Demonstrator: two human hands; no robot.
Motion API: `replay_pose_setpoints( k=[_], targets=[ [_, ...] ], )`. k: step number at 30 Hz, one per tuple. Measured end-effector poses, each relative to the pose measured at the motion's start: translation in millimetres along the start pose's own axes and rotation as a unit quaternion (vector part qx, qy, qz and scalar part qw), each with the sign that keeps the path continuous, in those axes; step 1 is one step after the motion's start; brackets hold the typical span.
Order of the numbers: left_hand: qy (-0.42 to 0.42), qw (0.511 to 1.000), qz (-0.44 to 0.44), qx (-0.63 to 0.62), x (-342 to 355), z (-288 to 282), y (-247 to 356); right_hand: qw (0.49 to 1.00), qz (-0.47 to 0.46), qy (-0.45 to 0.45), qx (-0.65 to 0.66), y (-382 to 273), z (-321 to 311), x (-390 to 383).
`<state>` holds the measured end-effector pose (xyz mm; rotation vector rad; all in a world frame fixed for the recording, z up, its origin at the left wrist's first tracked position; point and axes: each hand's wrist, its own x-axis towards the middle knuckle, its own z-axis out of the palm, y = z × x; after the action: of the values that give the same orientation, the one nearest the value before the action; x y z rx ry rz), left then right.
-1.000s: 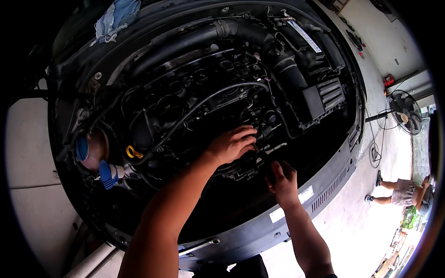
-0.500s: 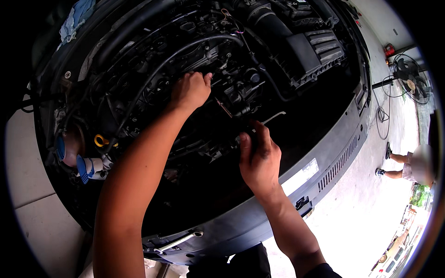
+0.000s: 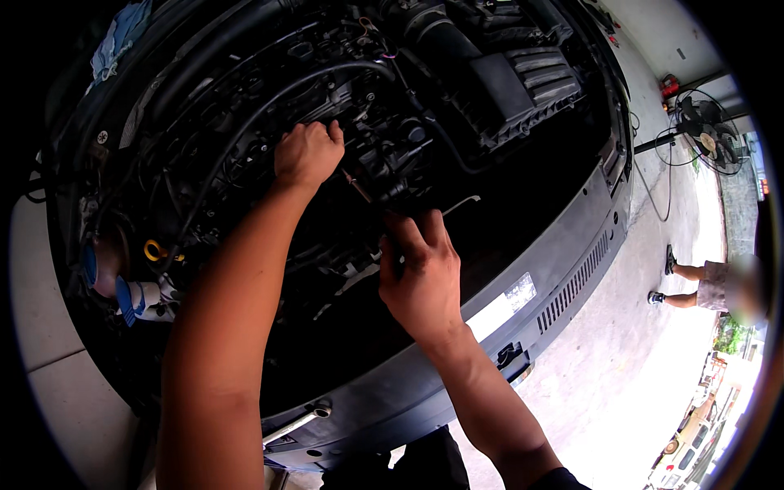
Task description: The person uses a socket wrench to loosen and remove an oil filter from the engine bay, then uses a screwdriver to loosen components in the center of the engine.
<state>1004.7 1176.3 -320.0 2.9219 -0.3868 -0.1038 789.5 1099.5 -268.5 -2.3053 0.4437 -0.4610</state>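
Note:
My left hand (image 3: pixel 309 153) is closed, knuckles up, over the dark engine (image 3: pixel 327 106); its fingertips and anything in them are hidden. My right hand (image 3: pixel 422 273) hangs nearer the front panel (image 3: pixel 563 269), fingers bent and thumb drawn in towards them. Whatever it grips is lost in the dark. Between the hands, a thin reddish-brown rod (image 3: pixel 357 186) slants down through the engine parts. Just beyond my right fingers lies a slim metal rod with a bent end (image 3: pixel 467 202). A silver wrench (image 3: pixel 298 425) rests on the front panel.
A black air filter box (image 3: pixel 523 86) stands at the far right, with a black hose (image 3: pixel 318 72) arching over the engine. Reservoirs with blue caps (image 3: pixel 126 298) and a yellow dipstick ring (image 3: pixel 153 250) sit at left. A fan (image 3: pixel 709 135) and another person (image 3: pixel 694 286) are off to the right.
The view has shifted, so the whole car appears further left. My right hand has turned, its back now showing more and its fingers bent further inward. My left hand stays closed in the same area.

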Motion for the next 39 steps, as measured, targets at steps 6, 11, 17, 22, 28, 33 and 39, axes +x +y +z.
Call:
replay_pose_setpoints(
  k=[6,11,17,22,28,33,39],
  targets=[
    [0.013,1.0,0.006,0.017,-1.5,-1.3,-0.4,0.979,0.113,-0.025,0.168,-5.2,-5.6,-1.7],
    [-0.003,1.0,0.008,0.018,-1.3,-3.6,2.6,0.997,-0.003,0.029,0.067,-2.9,-3.8,0.5],
    [0.002,0.999,-0.006,0.031,-2.9,-4.5,1.2,0.957,0.213,-0.046,0.193,-16.1,-11.1,-2.9],
    [0.017,1.0,-0.009,-0.012,-6.0,-6.4,3.2,0.989,0.093,0.003,0.113,-4.1,-7.4,-5.2],
    [0.009,1.0,-0.013,0.015,-5.9,-6.8,-1.2,0.994,0.015,0.038,0.1,-13.1,-5.3,-5.9],
    [0.02,1.0,-0.011,0.011,-6.3,-6.9,5.5,0.985,0.111,-0.005,0.132,-5.2,-3.2,-8.1],
    [0.022,1.0,-0.009,0.019,-5.8,-6.6,1.0,0.997,0.028,0.03,0.058,-18.6,-8.1,-0.2]
  ],
)
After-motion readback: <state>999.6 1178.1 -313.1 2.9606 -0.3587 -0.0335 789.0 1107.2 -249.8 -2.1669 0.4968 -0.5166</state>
